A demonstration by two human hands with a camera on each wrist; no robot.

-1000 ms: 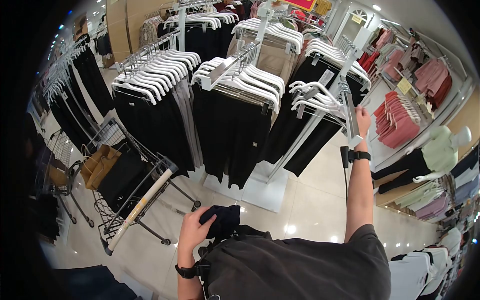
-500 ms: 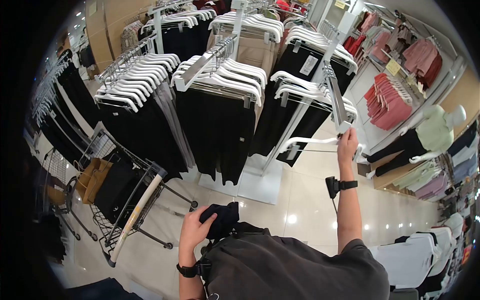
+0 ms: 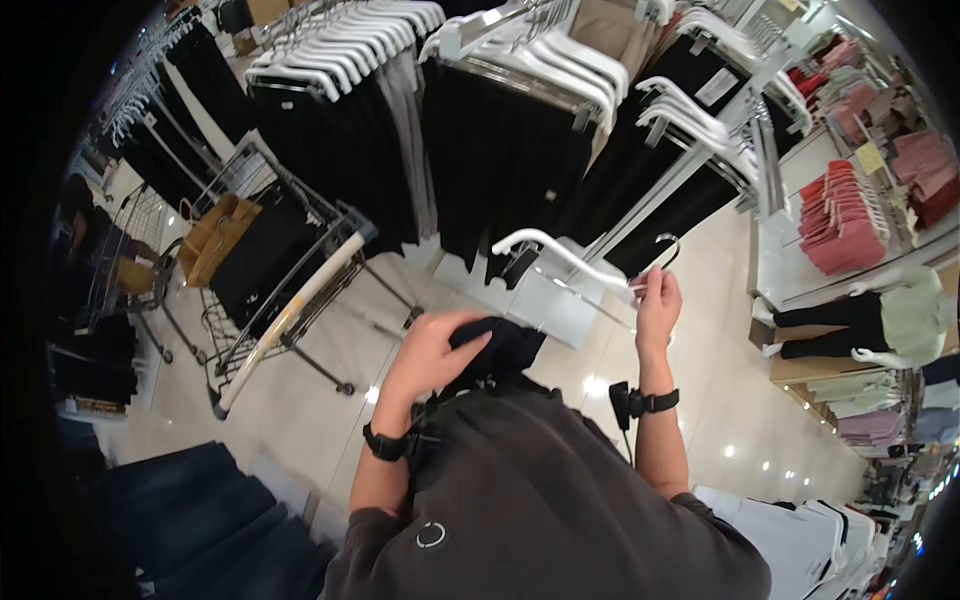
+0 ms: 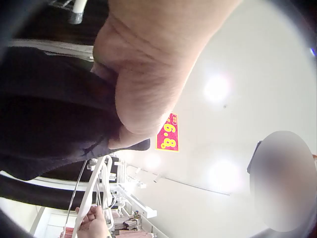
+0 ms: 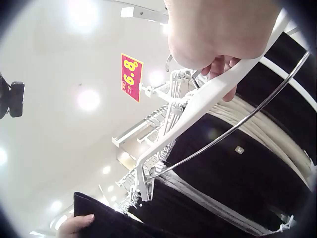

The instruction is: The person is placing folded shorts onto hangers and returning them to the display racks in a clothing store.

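Note:
My left hand (image 3: 430, 355) grips a bundle of folded black fabric (image 3: 512, 350) in front of my chest, thumb over it. In the left wrist view this black garment (image 4: 49, 114) hangs broad and dark beside the palm. My right hand (image 3: 658, 308) holds a white clip hanger (image 3: 560, 252) near its middle, under the hook. The hanger is bare, with a thin metal bar (image 5: 223, 134) and a clip (image 5: 145, 188) at its end. It is off the rail and slants toward the garment, the two apart in the head view.
Racks of black trousers (image 3: 500, 170) on white hangers stand ahead, with a metal rail arm (image 3: 768, 175) at right. A shopping cart (image 3: 290, 315) holding a brown bag (image 3: 218, 235) stands left. Folded dark jeans (image 3: 200, 520) lie lower left. A mannequin (image 3: 900, 320) stands at right.
My right hand has taken the white hanger off the rail end and brought it down toward my body. My left hand keeps hold of the black garment. The head view has tilted downward.

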